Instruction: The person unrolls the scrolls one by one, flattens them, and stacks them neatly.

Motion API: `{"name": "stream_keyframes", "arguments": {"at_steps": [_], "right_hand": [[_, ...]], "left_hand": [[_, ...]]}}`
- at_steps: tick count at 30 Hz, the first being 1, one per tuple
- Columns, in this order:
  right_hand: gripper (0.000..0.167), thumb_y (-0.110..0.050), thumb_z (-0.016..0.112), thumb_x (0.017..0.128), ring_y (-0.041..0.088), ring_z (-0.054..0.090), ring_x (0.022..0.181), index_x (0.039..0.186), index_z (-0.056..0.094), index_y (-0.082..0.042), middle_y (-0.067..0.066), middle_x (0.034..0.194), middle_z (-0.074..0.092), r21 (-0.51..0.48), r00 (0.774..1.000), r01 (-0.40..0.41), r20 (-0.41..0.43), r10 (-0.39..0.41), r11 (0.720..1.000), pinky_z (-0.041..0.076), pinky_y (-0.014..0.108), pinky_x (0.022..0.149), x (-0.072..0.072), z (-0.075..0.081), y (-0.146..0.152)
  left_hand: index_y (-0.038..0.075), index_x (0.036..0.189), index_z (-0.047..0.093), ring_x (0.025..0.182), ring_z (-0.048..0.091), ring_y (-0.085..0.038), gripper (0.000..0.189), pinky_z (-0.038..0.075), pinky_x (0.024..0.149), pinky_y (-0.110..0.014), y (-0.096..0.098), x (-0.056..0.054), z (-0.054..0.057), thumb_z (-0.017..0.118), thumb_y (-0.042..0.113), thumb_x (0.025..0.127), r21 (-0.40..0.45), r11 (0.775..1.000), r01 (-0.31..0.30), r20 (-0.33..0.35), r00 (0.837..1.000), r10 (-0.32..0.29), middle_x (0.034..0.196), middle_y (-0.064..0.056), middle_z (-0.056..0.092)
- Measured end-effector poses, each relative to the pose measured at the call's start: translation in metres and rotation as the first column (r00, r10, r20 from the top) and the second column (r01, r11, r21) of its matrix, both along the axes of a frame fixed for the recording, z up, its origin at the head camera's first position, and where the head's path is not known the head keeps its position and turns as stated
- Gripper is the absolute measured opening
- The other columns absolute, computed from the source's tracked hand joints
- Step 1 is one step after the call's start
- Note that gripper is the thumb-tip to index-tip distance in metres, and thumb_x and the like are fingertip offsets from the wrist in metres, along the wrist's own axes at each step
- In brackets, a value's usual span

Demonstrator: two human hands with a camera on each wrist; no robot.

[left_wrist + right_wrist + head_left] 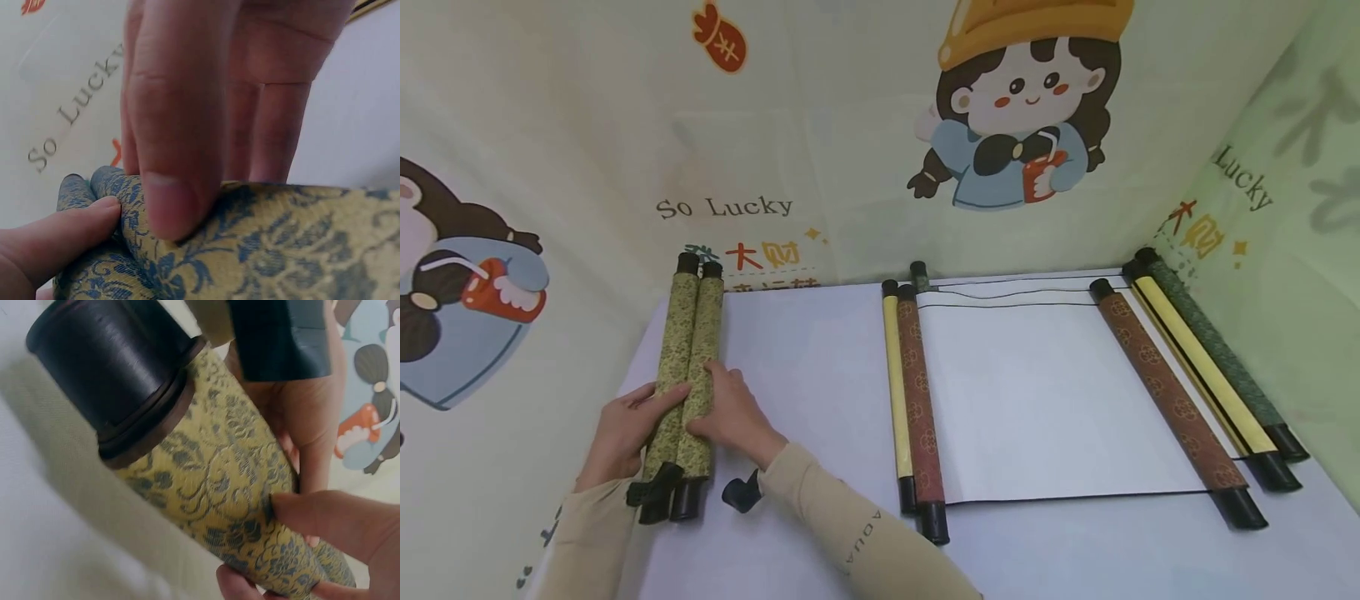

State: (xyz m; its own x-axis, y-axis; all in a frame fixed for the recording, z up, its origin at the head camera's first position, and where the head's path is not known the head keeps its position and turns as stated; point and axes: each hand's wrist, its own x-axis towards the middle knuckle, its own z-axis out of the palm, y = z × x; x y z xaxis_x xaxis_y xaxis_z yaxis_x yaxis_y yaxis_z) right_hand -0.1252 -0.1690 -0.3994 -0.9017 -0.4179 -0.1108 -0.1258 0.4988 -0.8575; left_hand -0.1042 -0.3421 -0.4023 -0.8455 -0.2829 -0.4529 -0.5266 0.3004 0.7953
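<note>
Two rolls of a scroll with gold-and-blue floral brocade stand side by side on the left of the table, the left roll (pixel 679 321) close against the right roll (pixel 708 312). Both have black end knobs. My left hand (pixel 625 425) grips the left roll, its thumb lying across to the right roll. My right hand (pixel 733 412) holds the right roll from its outer side, thumb (pixel 172 206) pressed on the brocade in the left wrist view. In the right wrist view, the right hand's thumb and fingers lie around the brocade roll (pixel 219 475), near its black knob (pixel 106 375).
At right, a partly unrolled scroll shows white paper (pixel 1052 400) between brown rollers (pixel 917 400). Yellow rollers (pixel 1206 367) and a dark green roller (pixel 1217 346) lie beside and under it. A cartoon-printed cloth wall (pixel 850 150) rises behind the table.
</note>
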Motion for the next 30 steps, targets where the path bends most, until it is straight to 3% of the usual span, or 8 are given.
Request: {"name": "stream_keyframes", "arguments": {"at_steps": [2,4,7,12,14,16,21,30], "right_hand": [[0.079,-0.022,0.080,0.082,0.010,0.057,0.099,0.149,0.039,-0.020,0.005,0.133,0.051,-0.003,1.000,0.011,0.003,-0.011,1.000,0.049,0.021,0.079,0.001,0.003,0.006],[0.079,-0.019,0.080,0.082,0.010,0.055,0.092,0.150,0.038,-0.020,0.006,0.131,0.051,-0.009,1.000,0.016,0.003,-0.016,1.000,0.048,0.021,0.075,0.002,0.006,0.012],[0.079,-0.016,0.079,0.082,0.011,0.052,0.084,0.150,0.038,-0.020,0.007,0.128,0.051,-0.021,1.000,0.019,0.002,-0.019,1.000,0.046,0.022,0.069,0.004,0.010,0.021],[0.081,-0.014,0.078,0.082,0.010,0.049,0.081,0.151,0.036,-0.020,0.007,0.127,0.050,-0.025,1.000,0.000,0.012,0.001,1.000,0.045,0.022,0.066,0.008,0.015,0.036],[0.081,-0.013,0.077,0.081,0.010,0.049,0.083,0.151,0.036,-0.020,0.007,0.128,0.050,-0.041,1.000,-0.012,0.017,0.013,0.999,0.045,0.022,0.067,0.010,0.018,0.043],[0.081,-0.012,0.077,0.081,0.010,0.049,0.085,0.151,0.036,-0.020,0.007,0.130,0.049,-0.060,1.000,-0.020,0.020,0.021,0.998,0.045,0.022,0.068,0.012,0.020,0.050],[0.080,-0.012,0.076,0.081,0.011,0.048,0.085,0.151,0.037,-0.019,0.008,0.129,0.049,-0.072,1.000,-0.022,0.006,0.022,0.997,0.044,0.023,0.068,0.015,0.022,0.063],[0.075,-0.019,0.076,0.086,0.014,0.049,0.077,0.149,0.037,-0.017,0.014,0.129,0.049,-0.057,1.000,0.007,-0.025,-0.008,0.998,0.044,0.025,0.064,0.020,0.023,0.086]], "left_hand": [[0.006,0.157,0.019,0.114,0.059,-0.014,0.094,0.056,0.081,-0.025,0.008,0.000,-0.001,0.067,0.051,0.090,0.020,1.000,-0.023,-0.030,0.999,0.023,0.159,-0.025,0.023],[0.006,0.156,0.023,0.092,0.057,0.004,0.092,0.055,0.074,-0.019,0.015,0.000,-0.001,0.069,0.049,0.089,0.041,0.998,-0.040,-0.058,0.997,0.043,0.156,-0.023,0.031],[0.006,0.156,0.024,0.086,0.052,0.011,0.093,0.053,0.072,-0.015,0.025,0.002,0.000,0.071,0.047,0.089,0.061,0.997,-0.056,-0.080,0.995,0.061,0.156,-0.022,0.032],[0.010,0.158,0.019,0.119,0.056,-0.014,0.095,0.052,0.074,-0.014,0.039,0.008,0.003,0.070,0.050,0.088,0.081,0.995,-0.066,-0.067,0.995,0.071,0.159,-0.019,0.029],[0.010,0.158,0.016,0.130,0.049,-0.023,0.097,0.051,0.073,-0.013,0.045,0.011,0.003,0.070,0.050,0.088,0.088,0.993,-0.078,-0.065,0.994,0.084,0.158,-0.020,0.029],[0.010,0.159,0.012,0.142,0.034,-0.031,0.099,0.051,0.090,-0.020,0.051,0.013,0.004,0.069,0.051,0.089,0.097,0.992,-0.085,-0.069,0.993,0.092,0.160,-0.019,0.025],[0.009,0.159,0.010,0.149,0.019,-0.035,0.100,0.022,0.120,-0.051,0.064,0.016,0.005,0.069,0.049,0.089,0.146,0.986,-0.084,-0.101,0.990,0.099,0.162,-0.021,0.017],[0.009,0.159,0.013,0.145,0.029,-0.033,0.097,0.031,0.116,-0.049,0.094,0.024,0.002,0.071,0.044,0.090,0.208,0.976,-0.072,-0.151,0.983,0.104,0.158,-0.024,0.028]]}}
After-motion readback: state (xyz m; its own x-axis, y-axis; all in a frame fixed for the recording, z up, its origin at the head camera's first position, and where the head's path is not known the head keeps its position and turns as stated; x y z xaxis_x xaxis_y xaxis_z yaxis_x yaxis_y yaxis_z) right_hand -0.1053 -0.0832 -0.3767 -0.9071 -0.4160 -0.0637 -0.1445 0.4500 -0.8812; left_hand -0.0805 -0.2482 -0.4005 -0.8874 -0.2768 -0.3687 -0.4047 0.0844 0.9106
